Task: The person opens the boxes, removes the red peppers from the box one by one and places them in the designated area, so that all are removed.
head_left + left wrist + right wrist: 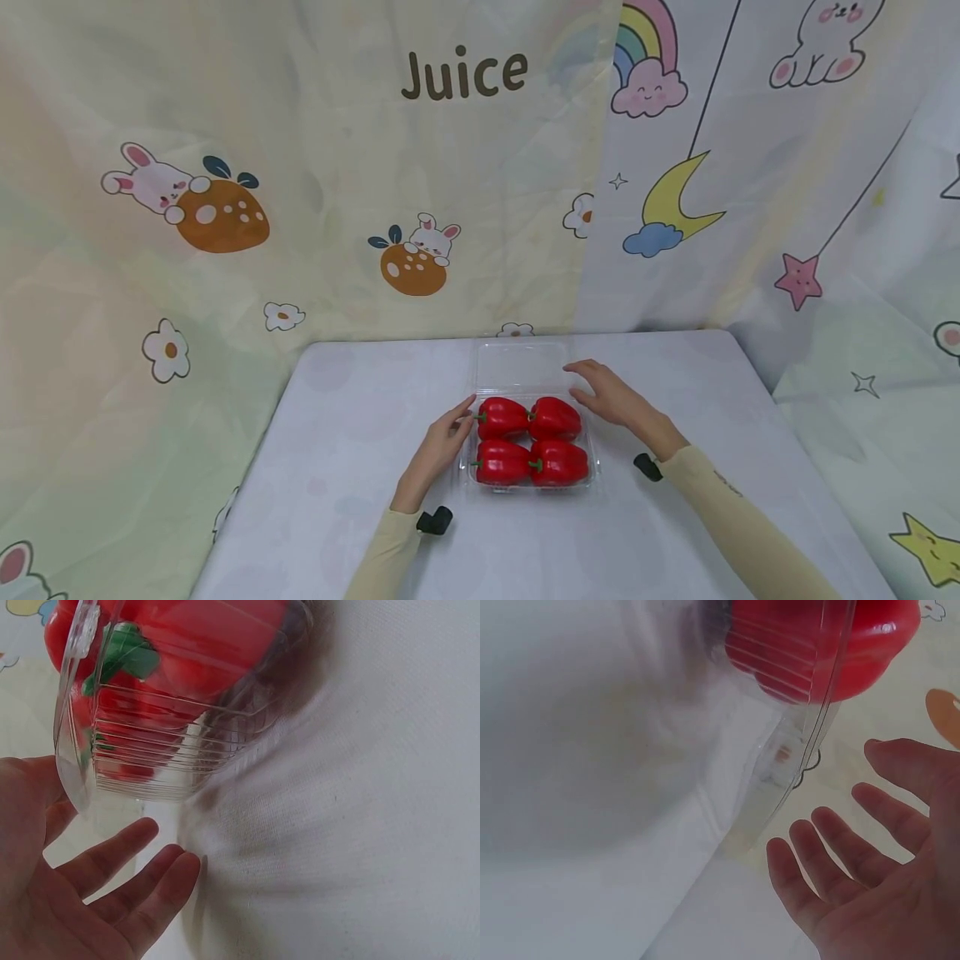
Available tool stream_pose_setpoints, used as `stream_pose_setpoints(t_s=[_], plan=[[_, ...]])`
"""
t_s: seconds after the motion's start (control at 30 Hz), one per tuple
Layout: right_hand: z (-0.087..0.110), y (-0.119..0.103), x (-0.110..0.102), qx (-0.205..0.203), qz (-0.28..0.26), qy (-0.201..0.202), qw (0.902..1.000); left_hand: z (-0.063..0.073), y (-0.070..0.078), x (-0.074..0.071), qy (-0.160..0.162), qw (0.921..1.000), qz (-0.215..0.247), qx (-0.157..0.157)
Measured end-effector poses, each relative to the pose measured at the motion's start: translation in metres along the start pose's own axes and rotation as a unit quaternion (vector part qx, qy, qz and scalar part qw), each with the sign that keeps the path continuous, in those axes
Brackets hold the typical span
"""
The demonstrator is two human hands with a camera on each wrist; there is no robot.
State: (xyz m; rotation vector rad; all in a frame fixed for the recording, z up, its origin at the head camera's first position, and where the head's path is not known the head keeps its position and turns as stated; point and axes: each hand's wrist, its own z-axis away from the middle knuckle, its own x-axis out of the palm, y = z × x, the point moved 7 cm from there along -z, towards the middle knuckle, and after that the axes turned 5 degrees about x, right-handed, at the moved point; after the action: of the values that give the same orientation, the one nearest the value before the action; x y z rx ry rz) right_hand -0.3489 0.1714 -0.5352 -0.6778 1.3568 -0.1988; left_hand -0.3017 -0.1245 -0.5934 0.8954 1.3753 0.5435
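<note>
Four red bell peppers sit in a clear clamshell, its open lid near the far edge of the white table, side edges well apart, between the left hand, fingers loose at its rim, and the right hand, fingers released just beside

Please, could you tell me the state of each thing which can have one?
Clear rectangular plastic box: open.
Clear plastic hinged lid: folded back, behind the box.
Four red peppers with green stems: lying sideways inside the box, uncovered.
Left bare hand: fingers extended, at the box's left rim.
Right bare hand: fingers spread, near the lid.
</note>
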Motion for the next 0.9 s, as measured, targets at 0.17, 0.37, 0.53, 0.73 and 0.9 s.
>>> stream_pose_setpoints(t_s=[0.17, 0.37, 0.53, 0.73, 0.9], plan=[[0.003, -0.004, 0.007, 0.002, -0.001, -0.017, 0.9998, 0.001, 0.0, 0.0, 0.001, 1.0, 0.003, -0.002], [0.008, -0.013, 0.009, -0.01, -0.004, -0.027, 0.9996, 0.001, 0.0, 0.0, 0.0, 1.0, 0.004, 0.001], [0.01, -0.018, 0.012, -0.01, 0.004, -0.04, 0.9991, 0.001, 0.0, 0.0, -0.001, 1.0, 0.006, 0.001], [0.013, -0.025, 0.015, -0.022, 0.013, -0.051, 0.9984, 0.0, -0.001, 0.001, -0.004, 1.0, 0.007, -0.002], [0.015, -0.03, 0.015, -0.038, 0.017, -0.057, 0.9975, 0.0, -0.002, 0.001, -0.005, 0.9999, 0.011, 0.0]])
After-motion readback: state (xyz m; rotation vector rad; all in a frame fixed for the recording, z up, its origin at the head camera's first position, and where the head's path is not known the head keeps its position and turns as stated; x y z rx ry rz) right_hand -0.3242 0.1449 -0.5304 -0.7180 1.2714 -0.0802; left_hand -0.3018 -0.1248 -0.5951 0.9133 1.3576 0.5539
